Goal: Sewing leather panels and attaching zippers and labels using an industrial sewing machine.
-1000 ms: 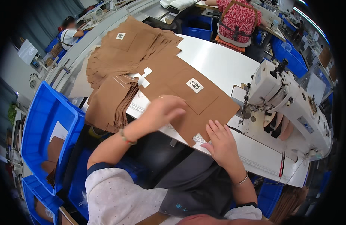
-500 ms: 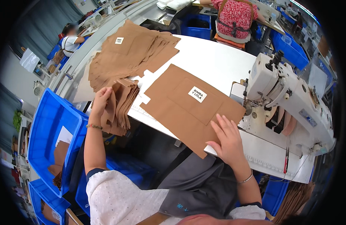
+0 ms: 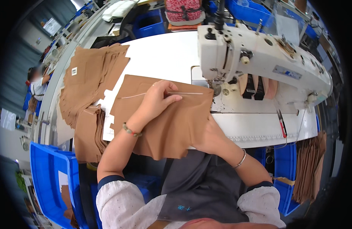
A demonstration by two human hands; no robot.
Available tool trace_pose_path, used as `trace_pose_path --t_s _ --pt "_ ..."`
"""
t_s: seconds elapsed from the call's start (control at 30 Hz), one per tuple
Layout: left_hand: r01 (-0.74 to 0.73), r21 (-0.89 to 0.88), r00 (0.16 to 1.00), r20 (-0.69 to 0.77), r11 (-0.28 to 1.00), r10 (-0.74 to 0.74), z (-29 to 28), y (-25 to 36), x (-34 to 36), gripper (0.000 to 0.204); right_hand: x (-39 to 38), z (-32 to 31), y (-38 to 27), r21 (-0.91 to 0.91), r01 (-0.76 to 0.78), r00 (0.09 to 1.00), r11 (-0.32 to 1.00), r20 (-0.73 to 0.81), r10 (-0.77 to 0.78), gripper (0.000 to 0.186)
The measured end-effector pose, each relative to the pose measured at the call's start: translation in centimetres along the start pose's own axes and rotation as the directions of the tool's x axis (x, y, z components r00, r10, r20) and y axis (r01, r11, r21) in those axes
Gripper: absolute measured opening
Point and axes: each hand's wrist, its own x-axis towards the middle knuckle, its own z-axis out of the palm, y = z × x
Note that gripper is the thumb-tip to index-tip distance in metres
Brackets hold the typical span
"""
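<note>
A brown sheet-like panel (image 3: 132,82) lies on the white sewing table, close to the needle of a sewing machine (image 3: 231,53). Over it seems to lie a second brown piece (image 3: 164,129), rippled at its lower edge, with a thin white line along its top. The label seen earlier on the panel is hidden. My left hand (image 3: 157,100) rests on the piece at that line, fingers curled and thumb stretched to the right. At the right-hand edge, my right hand (image 3: 212,137) grips the brown layers, some of its fingers out of sight.
Stacks of brown panels (image 3: 82,78) and smaller brown pieces (image 3: 88,133) lie at the left. Red-handled snippers (image 3: 282,124) rest right of my right hand. Blue bins (image 3: 50,179) stand below left; more brown pieces (image 3: 309,168) hang at the lower right.
My left hand has moved right from the small stack onto the panel, where a second brown piece now covers the label. My right hand has shifted from lying flat to gripping the edge.
</note>
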Motion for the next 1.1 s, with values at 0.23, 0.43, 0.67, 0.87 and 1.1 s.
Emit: trace_pose_path --t_s 0.23,0.43,0.67,0.87,1.1 --pt "-0.279 0.573 0.893 -0.141 0.770 0.428 1.8 -1.7 1.1 0.046 -2.3 0.5 0.3 0.931 -0.222 0.938 0.288 0.124 0.324 0.056" --pt "-0.350 0.581 0.890 -0.038 0.735 0.454 0.8 -3.6 1.5 0.054 -2.4 0.1 -2.2 0.998 -0.052 0.903 0.027 0.036 0.428 0.052" --pt "-0.573 0.620 0.813 0.347 0.537 0.467 -1.3 -1.6 5.3 0.060 -1.3 0.5 -1.4 0.115 0.066 0.968 0.991 -0.249 -0.035 0.037" --pt "-0.534 0.554 0.818 0.148 0.639 0.555 1.4 1.0 6.1 0.051 -1.7 1.1 -0.9 0.158 0.055 0.967 0.986 -0.255 -0.013 0.038" --pt "-0.143 0.354 0.944 0.329 0.924 0.020 2.8 2.6 6.5 0.042 -2.5 0.2 -0.4 0.186 0.111 0.972 0.976 -0.226 -0.067 0.033"
